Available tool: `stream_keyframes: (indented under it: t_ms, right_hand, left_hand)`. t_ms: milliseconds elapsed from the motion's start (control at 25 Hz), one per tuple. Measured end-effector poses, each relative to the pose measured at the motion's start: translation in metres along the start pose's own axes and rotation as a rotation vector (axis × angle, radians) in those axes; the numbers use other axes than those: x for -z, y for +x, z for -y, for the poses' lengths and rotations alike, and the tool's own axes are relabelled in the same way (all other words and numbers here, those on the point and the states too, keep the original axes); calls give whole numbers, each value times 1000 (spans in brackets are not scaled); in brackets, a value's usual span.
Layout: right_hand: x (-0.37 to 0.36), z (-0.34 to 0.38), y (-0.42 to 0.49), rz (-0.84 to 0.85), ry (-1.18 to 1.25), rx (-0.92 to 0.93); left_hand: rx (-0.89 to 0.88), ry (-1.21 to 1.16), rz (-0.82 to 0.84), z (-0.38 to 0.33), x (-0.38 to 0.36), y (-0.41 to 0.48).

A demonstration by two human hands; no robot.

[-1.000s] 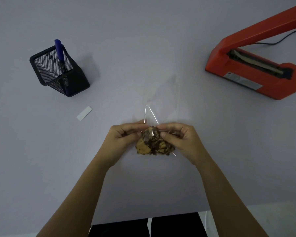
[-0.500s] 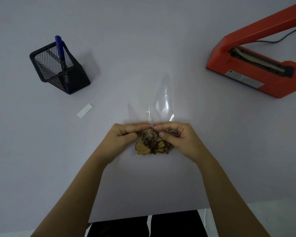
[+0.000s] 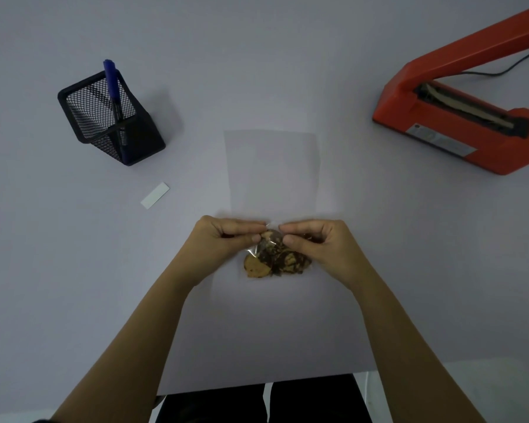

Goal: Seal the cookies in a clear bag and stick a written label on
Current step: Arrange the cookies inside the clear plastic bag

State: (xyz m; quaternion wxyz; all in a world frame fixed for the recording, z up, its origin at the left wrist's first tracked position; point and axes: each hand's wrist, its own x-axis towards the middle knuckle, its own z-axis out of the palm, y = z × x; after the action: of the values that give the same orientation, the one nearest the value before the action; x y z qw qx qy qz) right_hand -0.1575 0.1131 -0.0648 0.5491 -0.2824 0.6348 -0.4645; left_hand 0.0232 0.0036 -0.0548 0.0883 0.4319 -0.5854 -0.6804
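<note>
Several brown chocolate-chip cookies [image 3: 275, 259] sit in the near end of a clear bag [image 3: 272, 169] at the table's middle. The bag's empty upper part lies flat and spread out beyond my hands. My left hand [image 3: 223, 242] and my right hand [image 3: 321, 244] pinch the plastic just above the cookies, thumbs and forefingers almost meeting. A small white blank label [image 3: 155, 195] lies on the table to the left. A blue pen [image 3: 113, 87] stands in a black mesh holder [image 3: 110, 120] at the far left.
An orange heat sealer [image 3: 458, 117] with its arm raised stands at the far right, its black cable [image 3: 513, 64] running off behind it. The table's near edge [image 3: 257, 386] lies close to my body.
The bag's upper part, which stood up crumpled and twisted, now lies flat and spread on the table. My hands stay pinching the bag above the cookies.
</note>
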Motion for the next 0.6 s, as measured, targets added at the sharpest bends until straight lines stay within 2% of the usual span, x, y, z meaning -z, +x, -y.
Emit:
stream_keyframes:
  t_ms: [120, 440, 600]
  right_hand:
    - [-3, 2, 2, -45, -30, 19]
    - [-2, 1, 4, -19, -38, -2]
    - [-1, 3, 6, 139, -115, 25]
  left_hand:
    - [-15, 7, -31, -2, -3, 1]
    - [-54, 54, -45, 2, -1, 4]
    - [-41, 50, 29, 0, 2, 6]
